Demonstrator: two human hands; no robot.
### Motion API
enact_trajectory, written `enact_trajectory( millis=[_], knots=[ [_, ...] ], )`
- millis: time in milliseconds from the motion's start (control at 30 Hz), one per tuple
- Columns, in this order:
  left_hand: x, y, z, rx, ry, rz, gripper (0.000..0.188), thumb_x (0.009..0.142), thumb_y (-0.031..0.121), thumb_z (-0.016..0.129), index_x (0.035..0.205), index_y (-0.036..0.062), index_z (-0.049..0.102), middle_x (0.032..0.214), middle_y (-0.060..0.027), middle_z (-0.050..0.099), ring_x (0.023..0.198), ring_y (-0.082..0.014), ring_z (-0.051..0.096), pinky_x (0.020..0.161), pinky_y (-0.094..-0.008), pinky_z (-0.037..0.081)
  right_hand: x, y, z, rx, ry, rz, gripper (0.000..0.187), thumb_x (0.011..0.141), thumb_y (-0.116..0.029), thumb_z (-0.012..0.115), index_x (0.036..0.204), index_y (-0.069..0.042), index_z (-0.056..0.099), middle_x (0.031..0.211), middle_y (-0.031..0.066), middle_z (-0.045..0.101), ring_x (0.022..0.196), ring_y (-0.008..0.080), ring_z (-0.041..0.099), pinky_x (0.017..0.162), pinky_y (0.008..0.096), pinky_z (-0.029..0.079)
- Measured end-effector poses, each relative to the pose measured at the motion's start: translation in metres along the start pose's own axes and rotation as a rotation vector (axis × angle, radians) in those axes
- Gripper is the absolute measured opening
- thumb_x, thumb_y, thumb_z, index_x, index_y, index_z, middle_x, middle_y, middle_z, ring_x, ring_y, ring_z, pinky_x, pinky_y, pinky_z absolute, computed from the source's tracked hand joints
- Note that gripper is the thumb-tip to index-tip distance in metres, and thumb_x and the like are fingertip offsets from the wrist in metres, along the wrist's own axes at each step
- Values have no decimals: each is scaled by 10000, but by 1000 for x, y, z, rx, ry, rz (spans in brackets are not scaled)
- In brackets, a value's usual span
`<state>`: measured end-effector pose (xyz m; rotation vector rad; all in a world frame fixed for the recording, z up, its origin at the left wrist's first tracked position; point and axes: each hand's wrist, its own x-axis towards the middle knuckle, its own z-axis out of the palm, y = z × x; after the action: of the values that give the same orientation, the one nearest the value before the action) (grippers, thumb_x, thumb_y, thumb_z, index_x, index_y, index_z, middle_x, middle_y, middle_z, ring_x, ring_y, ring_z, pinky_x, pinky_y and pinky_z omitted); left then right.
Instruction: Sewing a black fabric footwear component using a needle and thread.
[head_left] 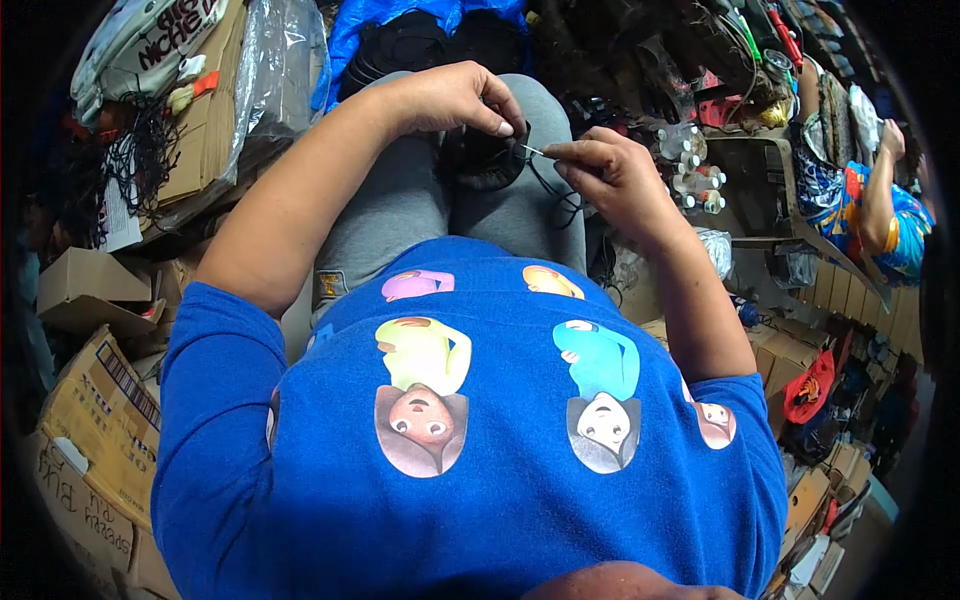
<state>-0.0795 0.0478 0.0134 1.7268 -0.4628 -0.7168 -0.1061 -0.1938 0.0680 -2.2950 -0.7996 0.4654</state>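
A dark, rounded item point(488, 176), perhaps a shoe, rests between my knees on grey trousers. My left hand point(462, 98) reaches over it from the far side, its thumb and fingers pinched at the item's upper edge. What exactly lies in that pinch is too small to make out. In my right hand point(620, 180), a thin, needle-like metal tool point(534, 151) is gripped between thumb and fingers, its tip pointing left, close to my left fingertips. A black lace point(548, 186) hangs in loops from the item, below the tool.
Several small clear bottles with white caps point(695, 175) stand right of my knee. At the left are flattened cardboard under plastic point(215, 100), tangled black cords point(140, 150) and cartons point(100, 290). Black round items point(400, 45) lie beyond my knees. Another person's arm point(880, 190) shows far right.
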Motion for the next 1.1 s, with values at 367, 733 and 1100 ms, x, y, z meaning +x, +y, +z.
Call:
enact_trajectory(
  millis=[367,733,1100],
  knots=[
    [1,-1,1,-12,-8,-15,267,770,108,666,1012,-5,670,975,-97,673,929,-169,613,903,-295,434,13,-1,1,-83,-45,2,250,735,-80,633,976,-98,696,798,126,594,735,259,612,671,336,489],
    [4,0,0,230,-41,123,237,759,117,680,990,63,692,899,-63,605,905,-182,565,835,-296,447,37,50,2,271,-222,-15,210,794,-60,641,988,-116,699,844,48,570,830,168,574,756,291,454],
    [-10,-13,17,484,395,261,294,769,49,608,1060,71,646,992,-88,558,858,-199,567,776,-301,458,26,28,29,363,-32,14,177,744,-67,713,918,-65,679,859,32,606,816,122,568,710,259,461]
  ],
)
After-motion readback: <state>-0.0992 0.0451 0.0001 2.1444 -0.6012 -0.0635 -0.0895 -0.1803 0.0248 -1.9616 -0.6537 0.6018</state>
